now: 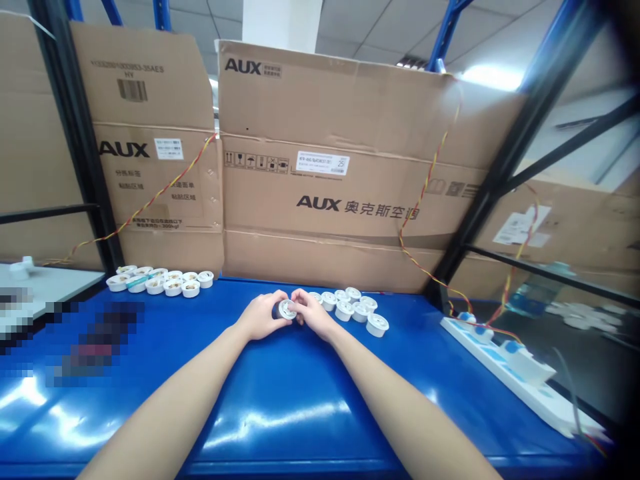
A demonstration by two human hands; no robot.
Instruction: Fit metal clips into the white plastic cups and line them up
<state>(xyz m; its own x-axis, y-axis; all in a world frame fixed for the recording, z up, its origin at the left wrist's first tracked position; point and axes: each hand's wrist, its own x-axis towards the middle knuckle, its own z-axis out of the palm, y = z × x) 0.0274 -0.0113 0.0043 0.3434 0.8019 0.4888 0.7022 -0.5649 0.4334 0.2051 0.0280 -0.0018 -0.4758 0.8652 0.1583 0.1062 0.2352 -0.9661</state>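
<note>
Between both hands, above the blue tabletop (280,387), is a small round white plastic cup (287,309), its top face turned toward me. My left hand (263,317) is closed around its left side, thumb below and fingers above. From the right, my right hand (309,312) grips it with the fingertips, some of them hidden behind it. Close by on the right stand several similar white cups (377,325) with lids. Farther left, several open white cups (173,287) hold small brownish pieces I cannot make out.
Cardboard panels (320,160) stand along the back edge. A white power strip (525,373) with plugs lies at the right. Twisted red-yellow wires (425,187) hang over the cardboard. Black shelf posts (467,167) rise at the sides. A blurred-out patch (100,343) covers something at left.
</note>
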